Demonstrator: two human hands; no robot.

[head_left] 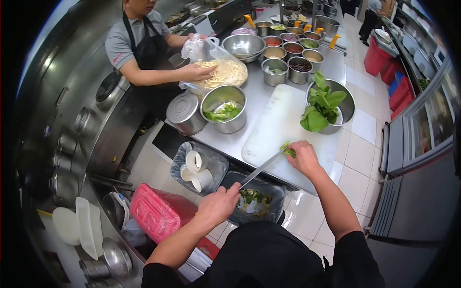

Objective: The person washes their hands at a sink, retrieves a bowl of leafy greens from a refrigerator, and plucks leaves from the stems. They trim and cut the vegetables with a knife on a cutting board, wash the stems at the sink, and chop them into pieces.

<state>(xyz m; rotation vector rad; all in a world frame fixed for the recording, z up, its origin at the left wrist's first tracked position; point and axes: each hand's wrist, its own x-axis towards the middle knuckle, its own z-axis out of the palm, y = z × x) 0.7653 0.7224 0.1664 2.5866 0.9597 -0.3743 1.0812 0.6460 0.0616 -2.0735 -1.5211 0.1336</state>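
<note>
My left hand [218, 207] is closed round the handle of a long kitchen knife [261, 171], whose blade slants up and to the right over the board's near edge. The blade's tip reaches a small piece of leafy greens [286, 148]. My right hand [303, 158] grips that piece above the white cutting board [276, 122]. Beyond my right hand, a steel pot [349, 106] holds large green leaves [326, 103]. Another steel pot [230, 126] with cut greens [222, 113] in it stands left of the board.
Below the table edge are a bin with scraps [254, 201] and a bin with white tubs [201, 178]. Across the table, a co-worker [144, 53] handles a plastic bag of noodles [223, 74]. Several steel ingredient pots [300, 69] crowd the far side.
</note>
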